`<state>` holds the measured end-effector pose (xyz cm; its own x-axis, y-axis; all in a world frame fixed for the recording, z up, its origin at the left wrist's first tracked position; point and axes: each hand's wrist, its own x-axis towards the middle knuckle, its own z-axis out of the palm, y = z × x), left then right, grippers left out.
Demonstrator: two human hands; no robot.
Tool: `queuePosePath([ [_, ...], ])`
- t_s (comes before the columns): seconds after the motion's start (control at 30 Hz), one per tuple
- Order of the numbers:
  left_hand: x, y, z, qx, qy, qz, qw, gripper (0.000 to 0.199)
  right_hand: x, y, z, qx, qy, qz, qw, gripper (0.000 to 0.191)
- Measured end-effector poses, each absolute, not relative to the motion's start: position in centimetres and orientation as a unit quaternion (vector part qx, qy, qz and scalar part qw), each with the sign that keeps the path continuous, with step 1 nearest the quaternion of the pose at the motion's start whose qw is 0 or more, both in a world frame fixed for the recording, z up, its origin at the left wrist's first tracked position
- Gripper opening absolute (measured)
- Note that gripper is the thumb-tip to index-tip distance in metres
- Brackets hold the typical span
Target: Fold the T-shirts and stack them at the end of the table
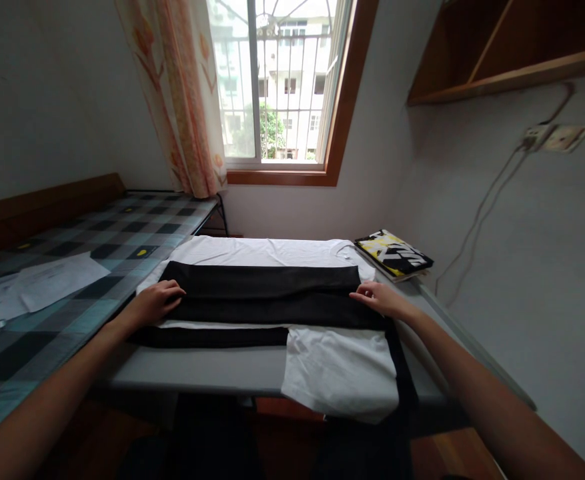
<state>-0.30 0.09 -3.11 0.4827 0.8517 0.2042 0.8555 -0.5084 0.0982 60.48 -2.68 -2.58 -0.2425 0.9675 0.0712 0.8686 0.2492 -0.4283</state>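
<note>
A long strip of folded black cloth (267, 283) lies across a white shirt-like garment (267, 252) on the table. My left hand (159, 298) is at the left end of the black cloth, its fingers closed on the edge. At the right end, my right hand (376, 297) pinches the cloth between thumb and fingers. White fabric (342, 370), perhaps a sleeve, hangs over the table's front edge below my right hand. A narrow black band (217, 337) runs along the near side.
A grey table (212, 369) carries the cloths. A magazine with a yellow and black cover (395, 253) lies at its back right corner. To the left is a bed with a checked cover (137, 240), with papers (47, 283) on it. A curtain (182, 100) hangs by the window.
</note>
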Motion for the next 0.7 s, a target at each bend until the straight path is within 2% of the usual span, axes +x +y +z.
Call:
queuePosePath([
  [0.13,-0.3,0.1,-3.6,-0.855,-0.502,-0.127,0.004,0.031,60.0,-2.6,-2.4,-0.596,-0.757,0.236,0.129,0.048],
  [0.37,-0.2,-0.3,-4.2,-0.839,-0.52,-0.162,0.006,0.033,60.1,-1.9,-3.8,-0.6,-0.735,0.244,0.198,0.042],
  [0.47,-0.1,-0.4,-4.2,-0.838,-0.521,-0.162,0.011,0.033,59.7,-2.2,-3.5,-0.607,-0.746,0.198,0.189,0.033],
  [0.7,0.1,-0.8,-4.2,-0.834,-0.525,-0.167,0.016,0.032,57.6,-2.1,-2.4,-0.591,-0.787,-0.041,0.173,0.01],
])
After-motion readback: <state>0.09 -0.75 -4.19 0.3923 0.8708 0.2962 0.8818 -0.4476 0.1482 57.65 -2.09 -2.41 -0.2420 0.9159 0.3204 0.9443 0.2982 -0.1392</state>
